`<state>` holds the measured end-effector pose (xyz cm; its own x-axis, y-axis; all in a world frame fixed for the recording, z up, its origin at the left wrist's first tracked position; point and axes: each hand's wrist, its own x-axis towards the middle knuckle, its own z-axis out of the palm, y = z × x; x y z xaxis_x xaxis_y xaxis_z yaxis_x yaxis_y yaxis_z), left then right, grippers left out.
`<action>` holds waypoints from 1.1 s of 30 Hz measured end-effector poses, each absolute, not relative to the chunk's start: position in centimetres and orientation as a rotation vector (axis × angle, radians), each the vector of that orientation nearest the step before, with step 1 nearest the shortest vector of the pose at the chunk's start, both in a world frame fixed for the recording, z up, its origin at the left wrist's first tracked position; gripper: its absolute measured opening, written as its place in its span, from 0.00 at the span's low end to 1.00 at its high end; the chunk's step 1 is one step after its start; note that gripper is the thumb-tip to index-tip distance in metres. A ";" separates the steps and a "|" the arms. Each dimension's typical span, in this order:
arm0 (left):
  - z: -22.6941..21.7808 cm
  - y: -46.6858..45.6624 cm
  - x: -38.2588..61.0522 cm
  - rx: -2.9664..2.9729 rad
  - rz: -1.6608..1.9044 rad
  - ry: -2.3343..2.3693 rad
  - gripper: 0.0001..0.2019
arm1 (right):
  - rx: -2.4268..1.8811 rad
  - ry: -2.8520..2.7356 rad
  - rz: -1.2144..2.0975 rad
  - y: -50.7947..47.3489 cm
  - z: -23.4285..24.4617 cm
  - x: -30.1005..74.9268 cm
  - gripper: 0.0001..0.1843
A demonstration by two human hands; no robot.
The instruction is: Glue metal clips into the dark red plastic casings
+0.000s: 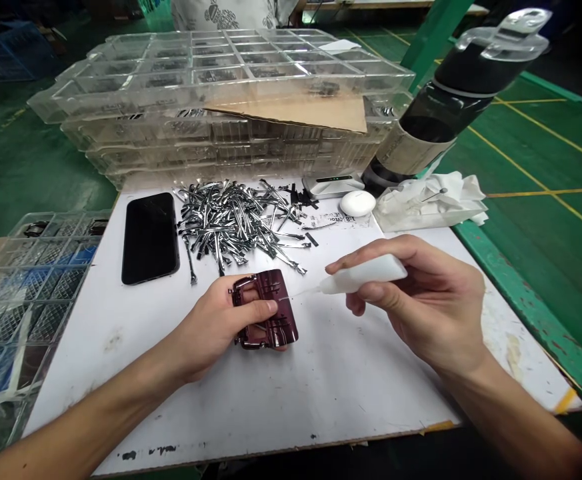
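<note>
My left hand [215, 327] grips a dark maroon buckle-like part [267, 313] just above the white table top [321, 393], thumb pressed across its middle. My right hand [421, 300] is closed around a small white squeeze bottle [365, 273]. The bottle's thin needle tip points left and almost touches the maroon part's right edge. A heap of shiny metal clips [238, 220] lies just behind the two hands.
A black phone [149, 237] lies at the left of the table. Stacked clear compartment trays [221, 100] with a cardboard sheet [301, 110] stand behind. A dark bottle [451, 100], white cloth [435, 200], white puck [357, 203] and small router [331, 185] sit at back right. More trays [21, 287] stand left.
</note>
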<state>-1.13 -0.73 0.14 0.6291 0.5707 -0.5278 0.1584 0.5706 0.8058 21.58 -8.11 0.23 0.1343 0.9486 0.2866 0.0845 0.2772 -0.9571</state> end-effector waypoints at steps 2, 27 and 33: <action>0.1 -0.7 -1.1 0.958 0.287 0.883 0.09 | -1.109 -1.279 0.863 -8.1 0.2 21.6 0.09; 0.3 -0.7 -1.1 0.937 0.271 0.897 0.10 | -1.095 -1.290 0.746 -7.9 -0.1 21.7 0.10; 0.2 -0.8 -1.1 0.954 0.278 0.899 0.10 | -1.111 -1.318 0.758 -8.0 -0.2 21.7 0.10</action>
